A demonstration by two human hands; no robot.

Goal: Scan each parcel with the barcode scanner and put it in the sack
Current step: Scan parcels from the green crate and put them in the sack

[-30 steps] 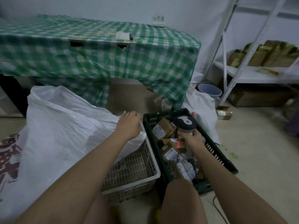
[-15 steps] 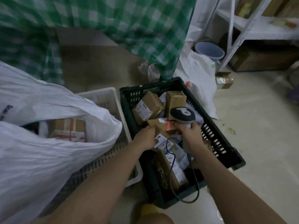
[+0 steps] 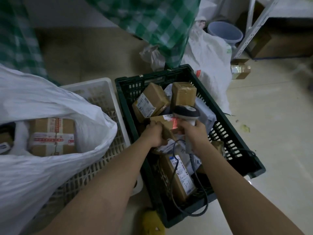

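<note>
Gripping a small parcel [image 3: 165, 125] in the dark crate [image 3: 237, 133], the left hand [image 3: 155, 134] has left the sack [image 3: 50, 102] at nine o'clock, while the right hand [image 3: 194, 133] keeps its fingers curled round the scanner [image 3: 187, 113].

Sack [image 3: 50, 102] lies left, holding a taped box [image 3: 52, 136]; a slatted basket [image 3: 101, 92] sits between it and the parcel crate [image 3: 237, 150] right.

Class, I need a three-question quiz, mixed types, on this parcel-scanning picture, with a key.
1. True or false: the right hand holds the barcode scanner.
2. The red scan light falls on the parcel gripped by which hand? A) left B) right
3. Fill in: the unscanned parcels lie in the dark green ____.

Key: 1 true; 2 A, the left hand; 3 crate.
</note>
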